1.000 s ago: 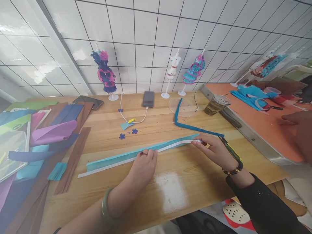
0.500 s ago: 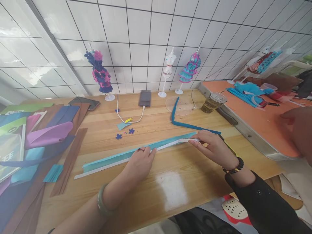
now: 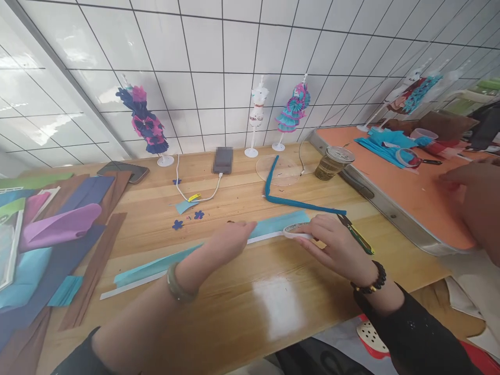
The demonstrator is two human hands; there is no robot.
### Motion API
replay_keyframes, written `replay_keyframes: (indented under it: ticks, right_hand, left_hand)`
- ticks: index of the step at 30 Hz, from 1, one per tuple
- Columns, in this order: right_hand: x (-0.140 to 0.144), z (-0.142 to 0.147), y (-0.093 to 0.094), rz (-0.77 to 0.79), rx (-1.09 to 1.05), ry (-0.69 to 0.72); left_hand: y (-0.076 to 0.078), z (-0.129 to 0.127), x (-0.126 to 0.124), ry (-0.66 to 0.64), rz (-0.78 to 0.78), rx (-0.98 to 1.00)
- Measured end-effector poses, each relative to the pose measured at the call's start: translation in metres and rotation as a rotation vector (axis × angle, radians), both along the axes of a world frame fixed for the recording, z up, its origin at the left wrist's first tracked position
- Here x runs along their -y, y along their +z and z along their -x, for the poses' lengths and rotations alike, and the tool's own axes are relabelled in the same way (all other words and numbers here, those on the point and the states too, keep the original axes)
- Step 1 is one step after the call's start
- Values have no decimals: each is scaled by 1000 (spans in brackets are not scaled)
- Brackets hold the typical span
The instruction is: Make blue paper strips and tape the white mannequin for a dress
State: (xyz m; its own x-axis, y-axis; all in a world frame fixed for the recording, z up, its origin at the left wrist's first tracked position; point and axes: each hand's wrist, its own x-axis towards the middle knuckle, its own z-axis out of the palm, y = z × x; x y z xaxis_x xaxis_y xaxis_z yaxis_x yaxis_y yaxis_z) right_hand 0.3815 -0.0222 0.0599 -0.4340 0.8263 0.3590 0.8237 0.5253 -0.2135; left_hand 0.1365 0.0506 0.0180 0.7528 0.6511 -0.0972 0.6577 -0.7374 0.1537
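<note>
A long teal paper strip (image 3: pixel 156 266) lies slantwise on the wooden table (image 3: pixel 234 312), with a narrow white tape strip (image 3: pixel 128 285) along its near edge. My left hand (image 3: pixel 228 240) rests on the strip's middle, fingertips pinching it down against the wood. My right hand (image 3: pixel 334 247) is at the strip's right end and grips a small white tape roll (image 3: pixel 296 229) that lies against the teal paper. Both wrists wear bracelets.
A dark blue strip (image 3: pixel 291 202), a yellow-green cutter (image 3: pixel 357 237), a clear disc (image 3: pixel 282 169) and a lidded cup (image 3: pixel 333 162) lie beyond my right hand. Coloured sheets (image 3: pixel 58 229) pile at the left. Doll mannequins and a charging phone (image 3: pixel 222 159) line the wall. Another person's hand (image 3: pixel 472 192) rests on the orange table.
My left hand has slid right along the strip toward my right hand. The right hand has drawn in a little, and the tape roll now shows at its fingertips. The view shifted left.
</note>
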Motion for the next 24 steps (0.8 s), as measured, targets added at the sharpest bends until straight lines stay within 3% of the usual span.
replay_keyframes:
  ticks: [4,11,24]
  right_hand:
    - [9,0,-3,1,1,41]
    - [12,-6,-11,-3,-31,50]
    - [-7,-17,-19,-25,-8,41]
  left_hand:
    - [-2,-31,-20,18,-41,133]
    - [-15,-70,-47,-20,146,249]
    - [-18,-78,-59,22,253,315]
